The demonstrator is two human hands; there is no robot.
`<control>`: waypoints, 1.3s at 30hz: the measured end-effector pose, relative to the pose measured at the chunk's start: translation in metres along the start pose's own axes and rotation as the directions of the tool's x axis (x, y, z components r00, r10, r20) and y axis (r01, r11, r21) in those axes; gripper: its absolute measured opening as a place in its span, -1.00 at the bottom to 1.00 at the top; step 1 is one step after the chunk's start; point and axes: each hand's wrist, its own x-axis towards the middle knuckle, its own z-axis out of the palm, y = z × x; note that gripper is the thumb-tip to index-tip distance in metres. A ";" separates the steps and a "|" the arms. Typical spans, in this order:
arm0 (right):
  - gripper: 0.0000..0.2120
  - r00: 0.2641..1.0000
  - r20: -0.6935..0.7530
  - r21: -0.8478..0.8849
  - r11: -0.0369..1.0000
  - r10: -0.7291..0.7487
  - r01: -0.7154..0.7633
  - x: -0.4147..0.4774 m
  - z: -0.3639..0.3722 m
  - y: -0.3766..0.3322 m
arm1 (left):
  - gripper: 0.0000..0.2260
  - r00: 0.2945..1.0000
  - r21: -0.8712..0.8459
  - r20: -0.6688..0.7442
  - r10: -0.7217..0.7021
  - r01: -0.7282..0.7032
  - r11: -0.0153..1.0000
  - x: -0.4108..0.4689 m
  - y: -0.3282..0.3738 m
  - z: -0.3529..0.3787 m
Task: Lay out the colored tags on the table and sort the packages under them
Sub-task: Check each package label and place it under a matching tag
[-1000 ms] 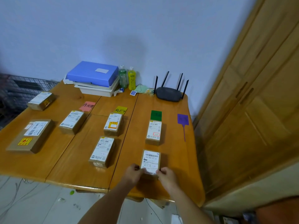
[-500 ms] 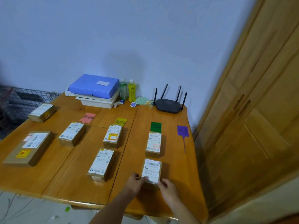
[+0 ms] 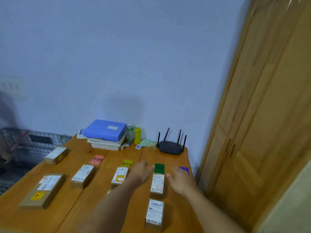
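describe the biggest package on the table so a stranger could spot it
On the wooden table, look to the left side, left of the column under the pink tag. The biggest package lies flat there, brown and wide. Unlike the narrow boxes beside it, it carries a yellow sticker with red print below its white label.

Pink tag [image 3: 96, 160], yellow tag [image 3: 127, 163], green tag [image 3: 159, 168], purple tag [image 3: 184, 170] lie in a row. Labelled brown first box [image 3: 82, 175] under pink, second box [image 3: 119, 177] under yellow, far box [image 3: 157, 184] and near box [image 3: 154, 214] under green

Tags pink [image 3: 96, 160], yellow [image 3: 127, 163], green [image 3: 159, 168], purple [image 3: 184, 169]; brown packages [image 3: 157, 182].
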 end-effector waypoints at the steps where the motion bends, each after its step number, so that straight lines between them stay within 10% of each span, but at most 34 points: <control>1: -0.43 1.000 -0.020 -0.021 1.000 -0.018 0.017 -0.002 -0.022 -0.007 | -0.48 0.999 0.030 -0.019 0.039 -0.038 0.999 -0.002 0.015 -0.017; 16: -0.40 0.959 -0.226 -0.197 0.972 -0.172 0.128 -0.019 -0.192 -0.105 | -0.43 0.950 0.529 -0.118 0.290 -0.187 0.828 -0.020 0.090 -0.186; 39: -0.33 0.965 -0.185 -0.196 0.969 -0.187 0.150 0.054 -0.024 -0.486 | -0.34 0.973 0.710 -0.095 0.209 -0.081 0.700 0.020 -0.242 -0.456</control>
